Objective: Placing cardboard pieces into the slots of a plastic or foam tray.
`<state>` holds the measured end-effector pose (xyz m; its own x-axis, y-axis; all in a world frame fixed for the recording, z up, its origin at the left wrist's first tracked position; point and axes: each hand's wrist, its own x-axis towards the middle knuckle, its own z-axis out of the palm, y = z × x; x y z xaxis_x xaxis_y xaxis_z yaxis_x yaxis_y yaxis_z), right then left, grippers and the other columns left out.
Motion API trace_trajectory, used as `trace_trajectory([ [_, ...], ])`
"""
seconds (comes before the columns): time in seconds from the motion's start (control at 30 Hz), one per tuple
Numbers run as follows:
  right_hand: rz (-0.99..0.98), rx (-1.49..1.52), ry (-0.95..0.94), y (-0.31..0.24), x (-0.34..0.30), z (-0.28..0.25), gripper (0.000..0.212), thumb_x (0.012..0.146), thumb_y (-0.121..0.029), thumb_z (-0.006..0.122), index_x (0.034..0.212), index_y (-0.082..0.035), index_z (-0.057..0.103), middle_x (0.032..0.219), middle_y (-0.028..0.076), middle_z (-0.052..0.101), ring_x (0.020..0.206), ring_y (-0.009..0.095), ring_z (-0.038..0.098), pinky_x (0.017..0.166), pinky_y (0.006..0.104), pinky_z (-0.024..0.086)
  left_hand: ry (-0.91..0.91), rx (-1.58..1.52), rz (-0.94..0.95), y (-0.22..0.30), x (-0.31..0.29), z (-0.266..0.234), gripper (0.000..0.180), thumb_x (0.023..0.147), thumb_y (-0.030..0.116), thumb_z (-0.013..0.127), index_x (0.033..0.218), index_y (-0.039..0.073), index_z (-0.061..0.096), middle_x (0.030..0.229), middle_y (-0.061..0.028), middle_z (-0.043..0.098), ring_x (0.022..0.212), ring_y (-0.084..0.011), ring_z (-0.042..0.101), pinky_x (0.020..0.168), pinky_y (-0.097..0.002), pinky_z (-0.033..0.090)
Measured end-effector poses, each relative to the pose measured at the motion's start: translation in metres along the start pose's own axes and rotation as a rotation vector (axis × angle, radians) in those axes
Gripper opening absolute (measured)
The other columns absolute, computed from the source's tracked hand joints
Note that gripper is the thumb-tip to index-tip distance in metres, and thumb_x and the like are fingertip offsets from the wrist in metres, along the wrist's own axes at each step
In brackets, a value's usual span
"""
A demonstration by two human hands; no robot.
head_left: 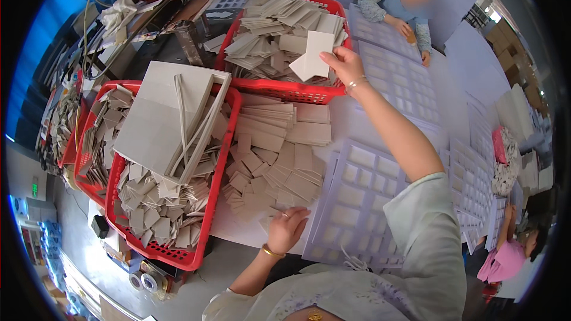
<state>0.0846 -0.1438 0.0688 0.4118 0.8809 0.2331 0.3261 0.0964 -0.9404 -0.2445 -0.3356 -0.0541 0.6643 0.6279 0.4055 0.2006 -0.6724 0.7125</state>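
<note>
My right hand (344, 64) is stretched out over the far red basket (285, 90) and grips a white L-shaped cardboard piece (311, 56) above its heap of beige cardboard pieces. My left hand (286, 227) rests near the table's front edge, fingers curled on a small beige cardboard piece at the edge of a loose pile of beige cardboard squares and strips (275, 166). Just right of that hand lies a pale die-cut cardboard sheet with rectangular holes (357, 202).
A near red basket (199, 244) at the left holds cardboard pieces, a white board and frame strips. More die-cut sheets (398, 77) cover the table to the right. Another person (401, 9) works at the far end; a person in pink (505, 258) is at lower right.
</note>
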Motion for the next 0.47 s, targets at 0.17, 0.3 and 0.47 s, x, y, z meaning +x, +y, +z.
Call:
trace_trajectory([
  [0.17,0.094,0.256,-0.233,-0.019,-0.104,-0.019,0.035,0.086,-0.009,0.065,0.118,-0.005,0.050,0.082,0.002,0.065,0.069,0.006,0.059,0.059,0.0221,0.047,0.235,-0.253,-0.250,0.012,0.041,-0.001,0.029,0.084,0.001,0.061,0.112,0.005,0.056,0.096,-0.0075,0.063,0.075,-0.0154,0.063,0.059,-0.0263,0.048],
  [0.3,0.243,0.140,-0.354,-0.031,-0.196,-0.033,0.045,0.088,-0.006,0.060,0.127,-0.009,0.040,0.085,0.005,0.064,0.069,0.007,0.059,0.057,0.0237,0.048,0.373,-0.938,-0.464,0.031,0.077,0.005,0.027,0.091,0.006,0.054,0.117,0.003,0.049,0.086,-0.0056,0.061,0.063,-0.0098,0.057,0.050,-0.0202,0.043],
  [0.47,0.006,0.088,-0.283,0.014,-0.257,-0.068,0.053,0.088,-0.007,0.060,0.133,-0.013,0.032,0.101,0.013,0.067,0.084,0.013,0.066,0.065,0.0214,0.053,-0.004,-0.918,-0.536,0.026,0.071,0.034,0.034,0.094,0.009,0.054,0.124,0.004,0.041,0.091,-0.0052,0.057,0.052,-0.0087,0.052,0.043,-0.0187,0.038],
])
